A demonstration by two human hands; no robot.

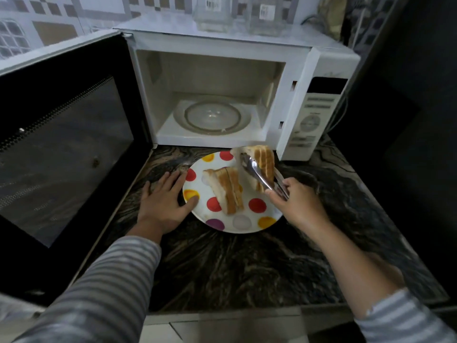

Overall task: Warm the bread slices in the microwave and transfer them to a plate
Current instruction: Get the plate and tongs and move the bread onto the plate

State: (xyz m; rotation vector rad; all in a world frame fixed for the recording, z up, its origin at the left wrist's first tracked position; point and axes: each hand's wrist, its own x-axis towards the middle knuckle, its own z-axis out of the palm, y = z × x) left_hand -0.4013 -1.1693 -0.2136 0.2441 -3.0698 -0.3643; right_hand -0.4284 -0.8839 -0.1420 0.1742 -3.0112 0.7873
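A white plate [249, 222] with coloured dots sits on the dark marbled counter in front of the white microwave [319, 63]. One stack of bread slices [228, 191] lies on the plate's middle. My right hand [298, 203] is shut on metal tongs [261, 177], which clamp a second stack of bread slices [264, 159] over the plate's far right rim. My left hand [164, 200] lies flat on the counter, its thumb on the plate's left rim. The microwave stands with its cavity bare and the glass turntable [212, 116] showing.
The microwave door [64, 154] is swung wide to the left, over the counter's left part. The control panel [314, 117] is on the right. Two glass jars [212, 13] stand on top of the microwave. The dark counter [235, 266] stretches toward me.
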